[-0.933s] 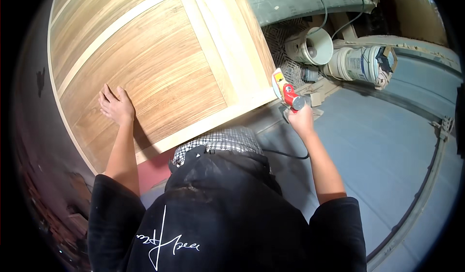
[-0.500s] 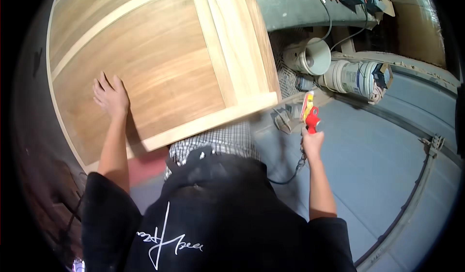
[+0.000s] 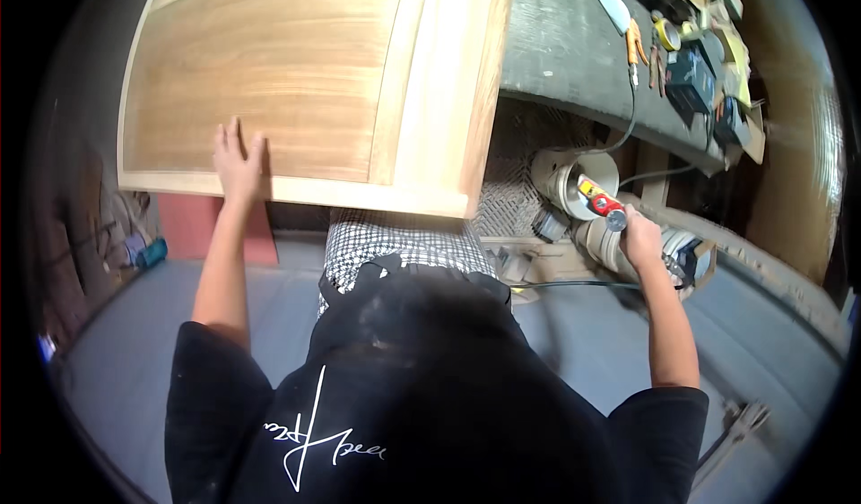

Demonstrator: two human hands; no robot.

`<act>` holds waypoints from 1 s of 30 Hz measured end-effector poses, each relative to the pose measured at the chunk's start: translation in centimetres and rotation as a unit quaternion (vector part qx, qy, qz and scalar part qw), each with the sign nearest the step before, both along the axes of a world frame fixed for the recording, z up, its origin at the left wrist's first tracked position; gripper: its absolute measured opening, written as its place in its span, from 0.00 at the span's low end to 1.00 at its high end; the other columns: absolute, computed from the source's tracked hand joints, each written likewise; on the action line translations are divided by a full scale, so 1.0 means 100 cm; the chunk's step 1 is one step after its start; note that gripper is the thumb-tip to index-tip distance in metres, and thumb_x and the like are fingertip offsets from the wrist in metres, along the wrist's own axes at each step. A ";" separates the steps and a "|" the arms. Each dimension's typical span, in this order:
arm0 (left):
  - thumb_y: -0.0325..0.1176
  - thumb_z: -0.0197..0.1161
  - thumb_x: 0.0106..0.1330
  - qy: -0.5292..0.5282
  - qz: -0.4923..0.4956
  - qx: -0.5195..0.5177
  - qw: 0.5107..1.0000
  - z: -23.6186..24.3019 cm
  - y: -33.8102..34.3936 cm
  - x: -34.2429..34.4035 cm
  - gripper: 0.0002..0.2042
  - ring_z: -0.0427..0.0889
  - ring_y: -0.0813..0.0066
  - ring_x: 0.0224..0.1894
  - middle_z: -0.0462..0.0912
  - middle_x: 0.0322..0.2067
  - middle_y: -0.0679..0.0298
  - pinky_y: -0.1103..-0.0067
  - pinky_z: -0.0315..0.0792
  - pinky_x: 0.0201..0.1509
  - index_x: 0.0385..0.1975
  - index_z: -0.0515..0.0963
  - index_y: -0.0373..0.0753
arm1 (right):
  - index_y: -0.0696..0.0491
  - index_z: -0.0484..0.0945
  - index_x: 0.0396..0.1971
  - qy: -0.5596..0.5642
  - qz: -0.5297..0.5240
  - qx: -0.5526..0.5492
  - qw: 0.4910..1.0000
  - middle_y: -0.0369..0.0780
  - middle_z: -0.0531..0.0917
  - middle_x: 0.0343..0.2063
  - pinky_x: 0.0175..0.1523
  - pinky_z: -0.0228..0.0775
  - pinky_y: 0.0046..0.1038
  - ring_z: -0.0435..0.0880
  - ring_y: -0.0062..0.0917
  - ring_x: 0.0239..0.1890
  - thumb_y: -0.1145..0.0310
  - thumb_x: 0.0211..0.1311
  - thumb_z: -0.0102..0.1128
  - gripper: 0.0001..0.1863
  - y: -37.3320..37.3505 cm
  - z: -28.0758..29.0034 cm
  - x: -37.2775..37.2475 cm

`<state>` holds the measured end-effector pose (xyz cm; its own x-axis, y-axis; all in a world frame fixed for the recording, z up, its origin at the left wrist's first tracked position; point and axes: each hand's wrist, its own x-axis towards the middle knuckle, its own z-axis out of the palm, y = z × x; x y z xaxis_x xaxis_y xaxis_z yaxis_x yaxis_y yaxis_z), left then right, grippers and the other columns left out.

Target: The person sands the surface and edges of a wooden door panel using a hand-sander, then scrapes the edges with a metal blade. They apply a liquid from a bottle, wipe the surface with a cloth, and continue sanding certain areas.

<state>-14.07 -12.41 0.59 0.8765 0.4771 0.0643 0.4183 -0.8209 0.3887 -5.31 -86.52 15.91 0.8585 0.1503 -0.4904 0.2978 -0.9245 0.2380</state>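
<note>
My left hand [image 3: 240, 168] lies flat near the front edge of a wooden panel [image 3: 278, 82], fingers spread and holding nothing. The panel is pale brown, with lighter framing strips. To the right of the panel, my right hand [image 3: 642, 242] is closed around the handle of a red air tool [image 3: 601, 201] with a yellow section and a grey round end. Its exact kind is not clear. The tool points up and left, and in this view it overlaps a white bucket [image 3: 549, 170]. A dark hose [image 3: 574, 283] runs leftward low behind my right arm.
A grey-green workbench [image 3: 565, 56] at the far right carries an orange-handled air blow gun [image 3: 634, 45], yellow tape [image 3: 666, 34], pliers [image 3: 656, 69] and boxes [image 3: 691, 78]. More buckets [image 3: 599, 239] stand beneath. A red board [image 3: 215, 226] is under the panel's left front.
The view has swung, bringing more of the workbench in. My right hand has carried the air tool farther right, toward the buckets. My left hand now rests nearer the panel's front edge.
</note>
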 end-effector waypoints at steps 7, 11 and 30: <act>0.63 0.67 0.63 0.020 0.043 0.036 0.998 -0.009 -0.120 -0.046 0.46 0.45 0.37 0.79 0.49 0.76 0.36 0.52 0.41 0.79 0.77 0.58 0.47 | 0.53 0.74 0.46 0.014 0.019 0.203 0.979 0.52 0.85 0.32 0.43 0.76 0.50 0.85 0.53 0.38 0.72 0.55 0.64 0.18 0.086 0.001 0.034; 0.68 0.66 0.60 0.028 0.099 0.041 0.994 -0.015 -0.142 -0.035 0.50 0.44 0.38 0.79 0.46 0.77 0.37 0.51 0.38 0.80 0.79 0.54 0.50 | 0.55 0.72 0.46 0.101 0.125 0.184 0.970 0.51 0.86 0.31 0.43 0.77 0.49 0.86 0.50 0.37 0.73 0.57 0.62 0.16 0.163 0.002 0.023; 0.75 0.60 0.60 0.009 0.119 0.035 0.992 -0.025 -0.146 -0.039 0.52 0.34 0.49 0.82 0.40 0.79 0.47 0.51 0.29 0.81 0.80 0.49 0.56 | 0.60 0.71 0.45 0.166 0.232 0.082 0.955 0.52 0.86 0.31 0.42 0.81 0.44 0.88 0.46 0.35 0.73 0.58 0.61 0.15 0.213 -0.017 0.003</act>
<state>-17.93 -27.04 -1.93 0.7405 0.6660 0.0900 0.6102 -0.7223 0.3255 -5.05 -65.22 14.22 0.4814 0.5748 -0.6617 0.7184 -0.6912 -0.0778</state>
